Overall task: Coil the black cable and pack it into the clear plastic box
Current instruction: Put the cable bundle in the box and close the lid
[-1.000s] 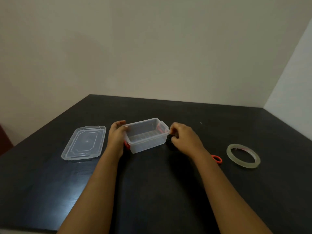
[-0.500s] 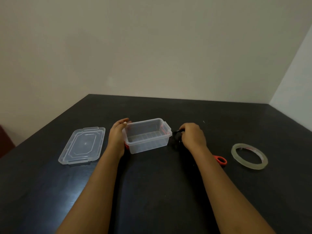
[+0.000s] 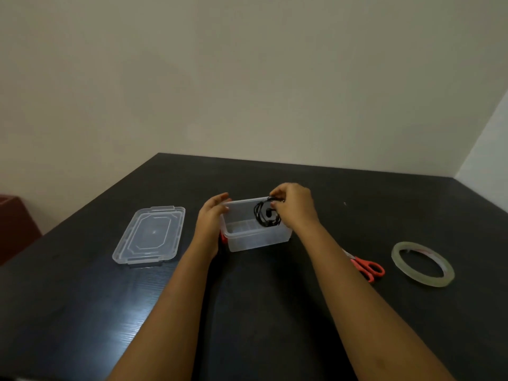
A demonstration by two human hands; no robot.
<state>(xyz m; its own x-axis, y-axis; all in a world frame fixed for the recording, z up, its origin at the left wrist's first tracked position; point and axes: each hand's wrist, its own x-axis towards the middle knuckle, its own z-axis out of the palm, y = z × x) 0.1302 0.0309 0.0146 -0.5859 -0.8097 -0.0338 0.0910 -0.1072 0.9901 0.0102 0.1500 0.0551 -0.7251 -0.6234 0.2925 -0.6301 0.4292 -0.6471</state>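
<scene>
Two bare hands at one open box, on a dark table (image 3: 82, 312).

1. Clear plastic box (image 3: 255, 242): upright, lid off, a red clasp showing at its lower left corner.
2. Black cable (image 3: 266, 215): wound into a small loose coil, held on edge over the right half of the box, its lower loops inside the opening. Whether it touches the box floor cannot be told.
3. Right hand (image 3: 295, 209): fingertips bunched together, pinching the top of the coil above the box's far right rim.
4. Left hand (image 3: 210, 218): fingers curled round the left end of the box, gripping it at the rim.
5. Clear lid (image 3: 149, 235): flat on the table, left of the box and apart from it.
6. Scissors (image 3: 367, 266): red handles, right of the right forearm, blades partly hidden behind it.
7. Roll of clear tape (image 3: 423, 264): flat, just right of the scissors.
8. Reddish-brown object (image 3: 13, 224): beyond the table's left edge, kind unclear.
</scene>
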